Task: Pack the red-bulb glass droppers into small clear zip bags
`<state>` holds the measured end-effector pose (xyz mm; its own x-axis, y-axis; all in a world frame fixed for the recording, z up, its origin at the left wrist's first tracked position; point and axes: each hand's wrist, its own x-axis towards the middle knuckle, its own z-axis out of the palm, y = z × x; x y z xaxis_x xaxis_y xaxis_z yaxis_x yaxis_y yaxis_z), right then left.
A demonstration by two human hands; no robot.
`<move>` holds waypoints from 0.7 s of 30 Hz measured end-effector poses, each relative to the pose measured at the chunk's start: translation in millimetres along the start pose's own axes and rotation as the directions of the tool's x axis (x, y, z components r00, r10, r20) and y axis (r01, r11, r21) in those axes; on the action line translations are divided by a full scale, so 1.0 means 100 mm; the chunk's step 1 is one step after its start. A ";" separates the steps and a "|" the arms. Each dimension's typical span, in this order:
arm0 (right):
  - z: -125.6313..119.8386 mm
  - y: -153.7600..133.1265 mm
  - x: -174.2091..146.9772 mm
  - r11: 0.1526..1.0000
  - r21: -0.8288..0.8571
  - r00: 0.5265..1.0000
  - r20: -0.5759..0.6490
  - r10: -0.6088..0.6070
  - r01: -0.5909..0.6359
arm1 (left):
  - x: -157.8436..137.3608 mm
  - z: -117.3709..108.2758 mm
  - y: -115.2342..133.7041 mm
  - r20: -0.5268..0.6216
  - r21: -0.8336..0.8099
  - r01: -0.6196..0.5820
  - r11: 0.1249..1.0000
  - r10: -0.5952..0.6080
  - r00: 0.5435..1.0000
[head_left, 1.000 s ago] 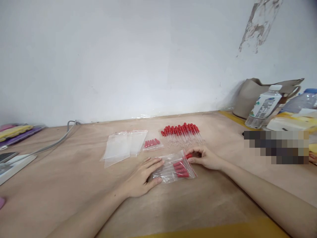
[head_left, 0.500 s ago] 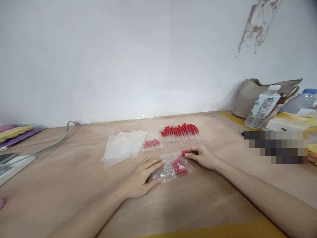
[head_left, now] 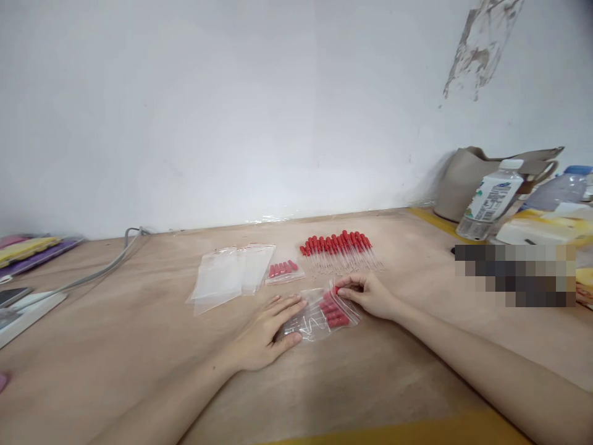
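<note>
"Work nearest us first: what have we got?"

"Our left hand (head_left: 269,334) lies flat, fingers spread, over the closed end of a clear zip bag (head_left: 308,318); our right hand (head_left: 373,298) pinches a red-bulbed dropper (head_left: 337,288) at its mouth, with more red bulbs (head_left: 334,314) inside."

"Which step are we at?"

"Probably slipping that dropper in beside the others. We can't tell whether it's fully in; the next move calls for a light push, mouth parted, film pinned."

"And past that?"

"Our brown-covered table (head_left: 370,371) bears flat bags (head_left: 217,275), another bag with red bulbs (head_left: 283,269), then a close row of droppers (head_left: 336,242). Farther right, we see a bottle (head_left: 493,196) before a tan carrier (head_left: 450,184), and behind everything a white wall (head_left: 231,111) with a scraped patch (head_left: 479,59)."
</note>
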<state>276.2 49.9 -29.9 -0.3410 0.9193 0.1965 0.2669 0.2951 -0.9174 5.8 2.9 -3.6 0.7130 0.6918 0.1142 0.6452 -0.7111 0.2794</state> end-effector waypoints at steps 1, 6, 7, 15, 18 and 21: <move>0.01 0.01 0.01 1.000 -0.004 1.000 -0.028 0.012 -0.012 | 0.00 0.00 0.00 0.000 -0.002 0.003 1.000 -0.003 1.000; 0.03 0.02 -0.01 0.993 -0.113 0.993 -0.118 0.004 -0.017 | 0.00 0.00 0.00 -0.008 -0.023 0.004 1.000 -0.004 1.000; 0.03 0.01 -0.03 0.989 -0.148 0.994 -0.102 -0.030 0.014 | 0.00 0.00 0.00 -0.014 -0.028 -0.001 1.000 0.001 1.000; -0.01 -0.08 -0.09 0.894 -0.391 0.974 0.037 -0.222 0.218 | -0.01 0.01 -0.01 -0.021 -0.027 0.006 1.000 -0.007 1.000; -0.04 -0.09 -0.09 0.947 -0.321 0.986 -0.151 -0.068 0.016 | 0.00 0.01 -0.01 -0.019 -0.021 -0.004 1.000 0.004 1.000; -0.05 -0.08 -0.09 0.962 -0.248 0.988 -0.128 0.083 -0.113 | 0.00 0.00 -0.01 -0.010 -0.012 -0.004 1.000 0.004 1.000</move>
<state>281.0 40.7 -22.6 -0.1997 0.9664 0.1619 0.5187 0.2445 -0.8193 5.2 3.4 -4.4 0.7130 0.6899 0.1251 0.6387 -0.7127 0.2901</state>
